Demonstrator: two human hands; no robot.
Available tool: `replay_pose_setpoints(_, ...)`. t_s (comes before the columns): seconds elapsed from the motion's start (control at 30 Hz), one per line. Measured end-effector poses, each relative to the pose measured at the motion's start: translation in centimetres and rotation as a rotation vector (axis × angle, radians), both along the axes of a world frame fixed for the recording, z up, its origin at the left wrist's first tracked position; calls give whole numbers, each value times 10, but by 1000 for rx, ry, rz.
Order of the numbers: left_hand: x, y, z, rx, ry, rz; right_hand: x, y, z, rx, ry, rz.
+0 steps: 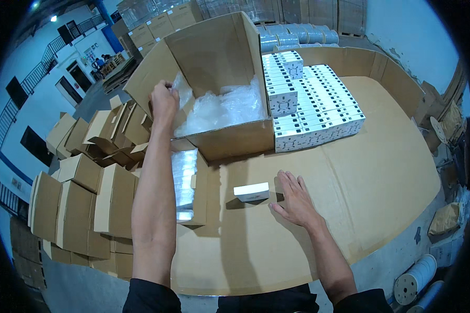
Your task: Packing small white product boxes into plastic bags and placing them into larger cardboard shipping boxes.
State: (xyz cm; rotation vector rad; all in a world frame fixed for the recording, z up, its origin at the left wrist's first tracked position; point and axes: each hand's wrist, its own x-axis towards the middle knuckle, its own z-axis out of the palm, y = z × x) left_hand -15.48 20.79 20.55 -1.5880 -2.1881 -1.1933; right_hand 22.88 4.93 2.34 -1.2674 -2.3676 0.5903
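My left hand (163,99) reaches over the left side of a large open cardboard box (230,138). Its fingers are closed on a clear plastic bag (182,89); the fingertips are partly hidden. More crumpled clear plastic bags (222,110) lie inside that box. On the cardboard-covered table (282,250), my right hand (296,202) rests with its fingers spread and nothing in them. Just left of it sits a small white box (251,191), with a small gap between the two.
A smaller open carton (200,198) holding several plastic-wrapped items stands left of the white box. Stacked white printed boxes (318,112) fill the far middle of the table, beside a raised cardboard rim (344,58). Empty brown cartons (78,203) are piled at the left.
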Motion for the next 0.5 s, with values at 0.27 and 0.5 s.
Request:
replay_pose_setpoints(0.27, 16, -58, 43, 279, -467, -258, -4, -2, -8, 39, 35, -13)
replay_pose_setpoints(0.5, 115, -196, -42, 352, -954, -523, 2, -13, -17, 63, 107, -83)
